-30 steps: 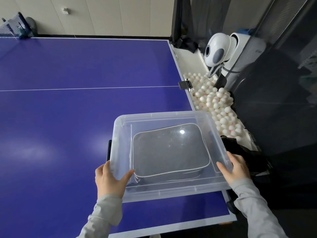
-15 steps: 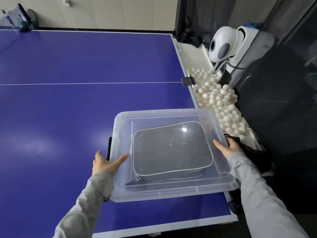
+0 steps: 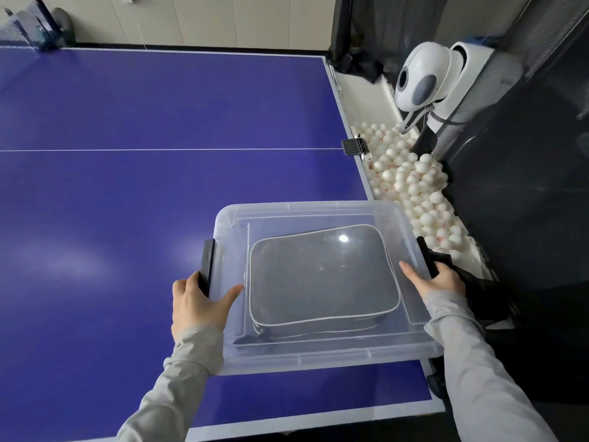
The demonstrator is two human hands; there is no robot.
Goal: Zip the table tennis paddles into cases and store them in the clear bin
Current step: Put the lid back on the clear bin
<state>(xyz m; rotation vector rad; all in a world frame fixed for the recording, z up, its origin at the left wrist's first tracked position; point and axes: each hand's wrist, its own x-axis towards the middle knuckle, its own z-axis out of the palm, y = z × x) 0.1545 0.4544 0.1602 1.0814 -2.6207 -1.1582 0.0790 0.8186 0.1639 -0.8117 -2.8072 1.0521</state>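
Note:
The clear bin (image 3: 318, 355) sits with its lid on at the near right corner of the blue table (image 3: 127, 186). Through the lid I see grey zipped paddle cases (image 3: 322, 279) with white piping, stacked inside. My left hand (image 3: 199, 306) grips the bin's left side, fingers over the black latch (image 3: 207, 264) and thumb on the lid. My right hand (image 3: 438, 280) holds the right side at the other black latch (image 3: 425, 253), thumb lying on the lid.
A trough of several white balls (image 3: 411, 183) runs along the table's right edge, with a white ball machine (image 3: 420, 76) behind it. A black net clamp (image 3: 353, 145) sits on the edge. Dark netting (image 3: 526, 202) hangs to the right; a net post (image 3: 38, 27) stands far left.
Both hands slid forward along the bin's sides from its near corners to the black latches. The bin has stayed in place.

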